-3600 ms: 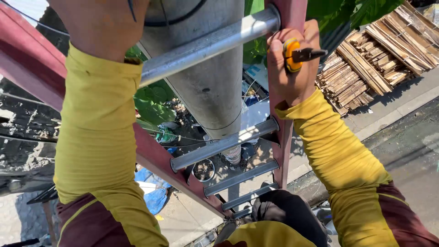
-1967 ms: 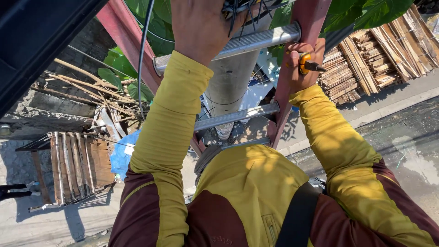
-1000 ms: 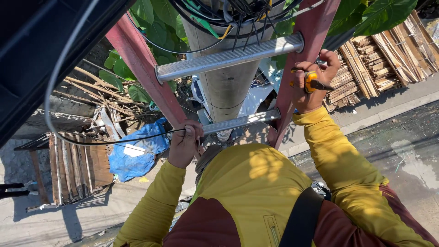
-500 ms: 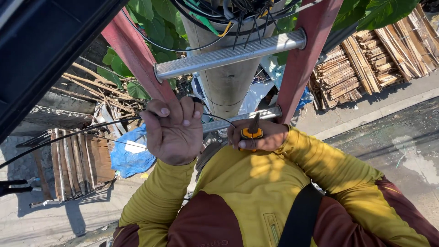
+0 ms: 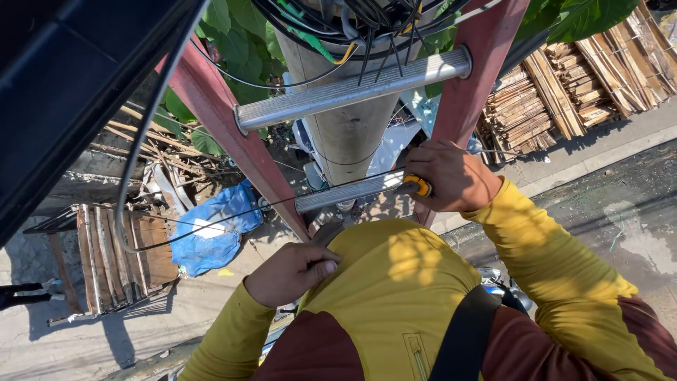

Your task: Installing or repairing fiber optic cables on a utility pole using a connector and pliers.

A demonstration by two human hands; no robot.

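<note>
While the person stands high on a red ladder [image 5: 224, 137] against a concrete utility pole [image 5: 347, 134], the right hand [image 5: 451, 176], right of centre in the frame, is clenched around a yellow-handled tool [image 5: 421, 186] and also rests at the ladder's right rail beside the lower rung [image 5: 349, 192]. What kind of tool it is cannot be told, since only the end of the handle shows. A thin black cable [image 5: 211, 224] runs from the left of the frame across toward that tool. The left hand [image 5: 290, 271], lower centre, is curled with the thumb forward against the yellow chest of the shirt; whether it pinches the cable cannot be told.

Judging by this, the work stands at handling the cable with the tool, at rung height. The next move seems to call for a steady footing, a firm grip on the cable's free end, and care not to snag the cable bundle [image 5: 352, 21] at the top centre.
</note>
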